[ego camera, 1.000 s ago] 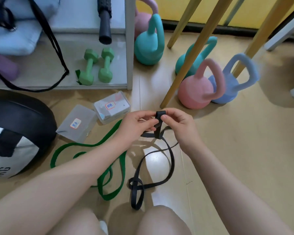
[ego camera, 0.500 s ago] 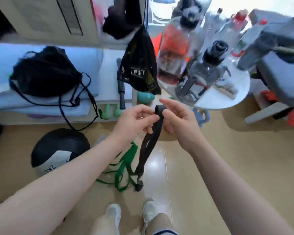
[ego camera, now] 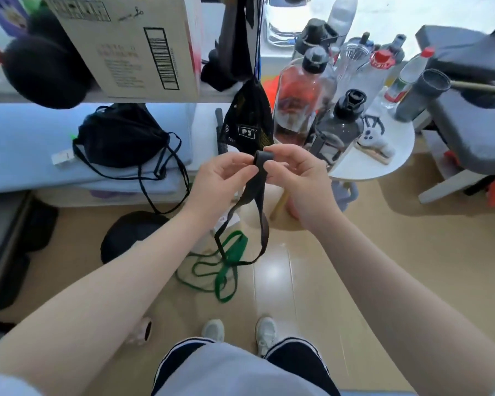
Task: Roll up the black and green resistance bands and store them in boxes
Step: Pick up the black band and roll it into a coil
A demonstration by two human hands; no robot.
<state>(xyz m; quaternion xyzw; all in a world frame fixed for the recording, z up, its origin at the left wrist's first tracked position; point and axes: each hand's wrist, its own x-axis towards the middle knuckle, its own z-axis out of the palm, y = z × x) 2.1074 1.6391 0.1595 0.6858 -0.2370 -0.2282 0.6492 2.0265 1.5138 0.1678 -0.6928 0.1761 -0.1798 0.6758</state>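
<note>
Pinching the black band [ego camera: 259, 178] (partly rolled): left hand [ego camera: 222, 178], right hand [ego camera: 296, 174].

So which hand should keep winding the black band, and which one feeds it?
Probably the right hand: it pinches the rolled end of the black band. The left hand holds the strap just beside it, placed to feed the hanging loop.

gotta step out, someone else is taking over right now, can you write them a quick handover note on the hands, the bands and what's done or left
Left hand and right hand both pinch the rolled start of the black band at chest height; its long tail hangs loose below.
Green band lies unrolled on the floor ahead of the feet.
Done: first turns of the black roll.
Left: finish rolling black, roll green, box both. No box is clearly in view.
</note>
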